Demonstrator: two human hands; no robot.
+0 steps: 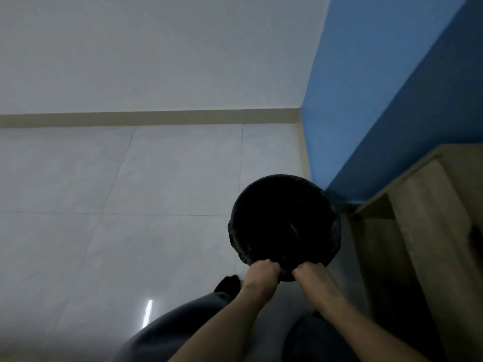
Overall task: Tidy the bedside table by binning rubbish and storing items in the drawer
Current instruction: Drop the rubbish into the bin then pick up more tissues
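Observation:
A round black bin (283,226) lined with a black bag stands on the pale tiled floor, right beside the wooden bedside table (428,218). My left hand (262,273) and my right hand (309,273) both grip the bin's near rim, fingers curled over the bag's edge, a short gap between them. The bin's inside is dark and I cannot tell what lies in it. The table's top is out of view; only its left side and front corner show.
A blue wall (379,100) runs behind the table and meets a white wall (156,53) with a beige skirting. Large glossy floor tiles (117,205) spread to the left. My knees in dark trousers (183,333) sit below my arms.

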